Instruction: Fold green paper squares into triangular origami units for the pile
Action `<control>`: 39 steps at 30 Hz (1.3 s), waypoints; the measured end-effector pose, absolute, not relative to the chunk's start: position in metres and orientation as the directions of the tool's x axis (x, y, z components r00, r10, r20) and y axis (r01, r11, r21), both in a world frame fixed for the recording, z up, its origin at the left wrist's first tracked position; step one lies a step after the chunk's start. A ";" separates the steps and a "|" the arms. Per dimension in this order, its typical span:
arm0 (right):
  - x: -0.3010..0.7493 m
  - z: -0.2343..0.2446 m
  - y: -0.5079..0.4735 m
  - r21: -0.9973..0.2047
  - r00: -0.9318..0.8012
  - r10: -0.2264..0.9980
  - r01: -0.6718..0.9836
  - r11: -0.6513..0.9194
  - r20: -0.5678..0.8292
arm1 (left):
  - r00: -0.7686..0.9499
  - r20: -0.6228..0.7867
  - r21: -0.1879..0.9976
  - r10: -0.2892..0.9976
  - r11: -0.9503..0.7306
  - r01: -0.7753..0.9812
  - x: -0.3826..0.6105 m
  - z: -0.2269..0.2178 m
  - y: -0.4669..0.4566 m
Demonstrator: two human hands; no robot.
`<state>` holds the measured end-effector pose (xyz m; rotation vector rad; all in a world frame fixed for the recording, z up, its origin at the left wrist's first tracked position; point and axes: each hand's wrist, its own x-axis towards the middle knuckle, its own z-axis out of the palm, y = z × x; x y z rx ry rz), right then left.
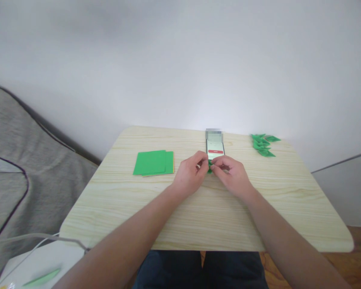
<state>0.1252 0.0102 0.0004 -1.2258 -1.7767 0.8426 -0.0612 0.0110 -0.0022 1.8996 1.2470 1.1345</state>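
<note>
Between my two hands is a small piece of folded green paper [209, 166], mostly hidden by the fingers. My left hand [192, 170] pinches its left side, and my right hand [229, 171] pinches it from the right. Just beyond the fingertips lies a phone [215, 145] with a lit screen and a red bar on it. To the left of my left hand rests a stack of square green paper sheets [152, 162], with a thin yellow edge showing beneath. Several folded green paper pieces [261, 142] with pointed ends lie in a cluster at the far right.
The pale wood-grain table [123, 208] backs onto a white wall [174, 72]. Grey fabric [54, 160] stands at the left. A white surface [48, 261] at lower left bears a light green object [43, 277], with a cable [36, 237] running above it.
</note>
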 end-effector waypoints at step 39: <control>0.124 0.001 0.019 -0.999 -0.206 0.978 0.021 -0.033 -0.037 | 0.067 0.271 0.962 0.960 -0.273 0.024 -0.058 -0.004 0.012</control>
